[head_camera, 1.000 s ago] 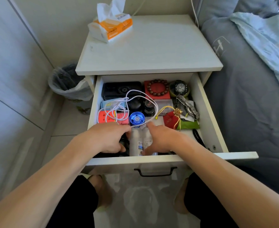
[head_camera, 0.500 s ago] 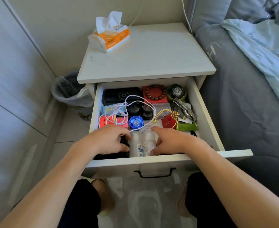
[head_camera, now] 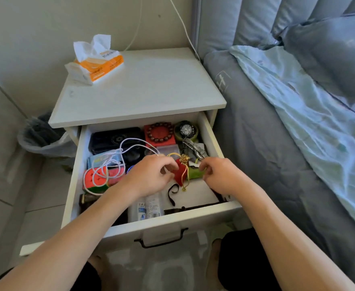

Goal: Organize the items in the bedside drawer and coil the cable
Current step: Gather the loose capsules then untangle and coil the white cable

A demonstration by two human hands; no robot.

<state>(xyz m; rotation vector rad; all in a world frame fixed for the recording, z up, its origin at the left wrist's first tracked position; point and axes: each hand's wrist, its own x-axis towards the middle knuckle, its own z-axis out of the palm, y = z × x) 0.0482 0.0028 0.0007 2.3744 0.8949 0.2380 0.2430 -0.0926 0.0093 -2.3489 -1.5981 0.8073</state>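
Left hand [head_camera: 151, 177]: your fingers curl at the red pouch [head_camera: 179, 175]; whether they hold it, you cannot tell.
Right hand [head_camera: 218, 175]: fingers curled at the green pouch [head_camera: 194, 172]; hold unclear.
Cable [head_camera: 117, 162]: loose, left side of drawer [head_camera: 172, 219].

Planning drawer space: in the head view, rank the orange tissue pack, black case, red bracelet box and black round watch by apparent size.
1. Orange tissue pack
2. Black case
3. Red bracelet box
4. Black round watch

All lie at differing distances, so true sizes stay unsure.
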